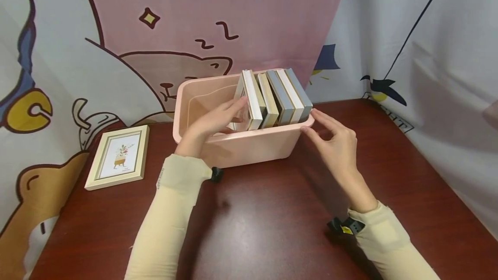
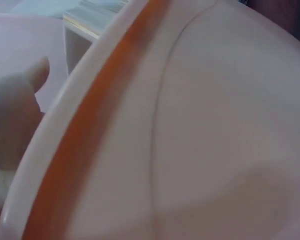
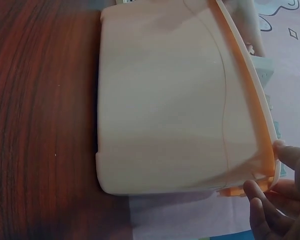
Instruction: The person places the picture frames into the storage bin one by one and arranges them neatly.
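Observation:
A pink plastic bin stands on the table, with several picture frames upright on edge in its right part. My left hand reaches over the near rim into the bin, its extended fingers against the leftmost white frame. Part of that hand is hidden behind the bin wall in the left wrist view, where its thumb points up. At the bin's right front corner, my right hand pinches the rim between thumb and fingers. The right wrist view shows those fingertips at the rim.
On the left of the table lies a cream picture frame with a plant print, face up. Printed cloth hangs behind the dark red wooden table and along its sides. The bin's left part shows its bare inner wall.

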The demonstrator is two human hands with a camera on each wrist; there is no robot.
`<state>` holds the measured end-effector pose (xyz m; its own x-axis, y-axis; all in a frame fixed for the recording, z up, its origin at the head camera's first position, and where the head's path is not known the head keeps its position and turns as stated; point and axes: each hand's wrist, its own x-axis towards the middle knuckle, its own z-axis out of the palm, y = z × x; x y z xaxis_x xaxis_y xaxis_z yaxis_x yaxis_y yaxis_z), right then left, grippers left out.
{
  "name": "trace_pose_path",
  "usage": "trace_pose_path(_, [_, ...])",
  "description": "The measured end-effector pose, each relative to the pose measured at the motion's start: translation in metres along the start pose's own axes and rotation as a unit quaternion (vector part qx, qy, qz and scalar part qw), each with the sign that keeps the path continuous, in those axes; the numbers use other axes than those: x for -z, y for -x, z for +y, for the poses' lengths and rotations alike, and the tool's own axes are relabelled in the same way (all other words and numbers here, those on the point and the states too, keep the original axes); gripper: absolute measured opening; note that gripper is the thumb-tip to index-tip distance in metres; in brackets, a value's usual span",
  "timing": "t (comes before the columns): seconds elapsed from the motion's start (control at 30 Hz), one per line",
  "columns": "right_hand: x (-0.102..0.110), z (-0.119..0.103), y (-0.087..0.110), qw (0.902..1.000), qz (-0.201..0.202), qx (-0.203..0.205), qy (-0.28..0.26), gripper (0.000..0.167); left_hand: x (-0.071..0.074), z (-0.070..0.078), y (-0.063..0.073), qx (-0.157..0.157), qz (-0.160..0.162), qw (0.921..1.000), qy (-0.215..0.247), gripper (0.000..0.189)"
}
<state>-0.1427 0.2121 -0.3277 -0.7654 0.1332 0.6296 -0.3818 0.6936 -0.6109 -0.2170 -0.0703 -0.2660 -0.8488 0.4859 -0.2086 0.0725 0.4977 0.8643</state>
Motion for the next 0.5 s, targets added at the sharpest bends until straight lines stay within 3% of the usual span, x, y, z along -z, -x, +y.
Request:
trace_pose_path(0.2, [0.002,0.0,0.0,1.0,-0.002,-0.002,-0.002,0.046,-0.01,0.016,-0.001,-0.002,0.002,0.9998,0.022,0.07])
trace_pose_path(0.4, [0.002,0.0,-0.001,1.0,-0.004,-0.008,0.002,0.046,-0.012,0.028,-0.003,0.059,0.037,0.995,0.072,0.079])
trace_pose_path(0.5, [0.001,0.0,-0.001,1.0,-0.006,-0.007,0.001,0.046,-0.012,0.031,-0.006,0.064,0.063,0.9923,0.086,0.074])
